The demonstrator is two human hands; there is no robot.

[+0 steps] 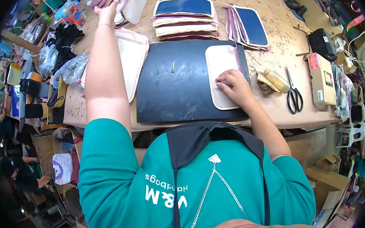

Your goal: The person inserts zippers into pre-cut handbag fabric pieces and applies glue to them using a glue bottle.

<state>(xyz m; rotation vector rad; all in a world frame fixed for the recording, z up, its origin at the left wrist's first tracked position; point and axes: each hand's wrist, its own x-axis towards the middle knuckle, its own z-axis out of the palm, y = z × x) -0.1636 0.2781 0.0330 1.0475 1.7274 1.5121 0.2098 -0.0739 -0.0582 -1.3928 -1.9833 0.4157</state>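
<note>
My right hand (pixel 235 87) rests on a pale rounded panel (pixel 221 61) with a pinkish strip along its right edge. Its fingers are slightly bent and press on the surface without wrapping round it. The panel lies on a black mat (pixel 167 85), where a small metal piece (pixel 173 66) also lies. My left hand (pixel 108 12) is stretched to the far left, at a stack of pale panels with mauve edges (pixel 134 6). Its fingertips are too small and partly hidden to show a grip. Below that arm lie more pale panels (pixel 133 62).
Navy panels with cream borders (pixel 182 7) are stacked behind the mat, with another pile (pixel 250 25) to their right. Black-handled scissors (pixel 294 96), a yellowish bottle (pixel 276 80) and a cardboard box (pixel 322 79) stand or lie at right. Plastic bags (pixel 71 71) crowd the left side.
</note>
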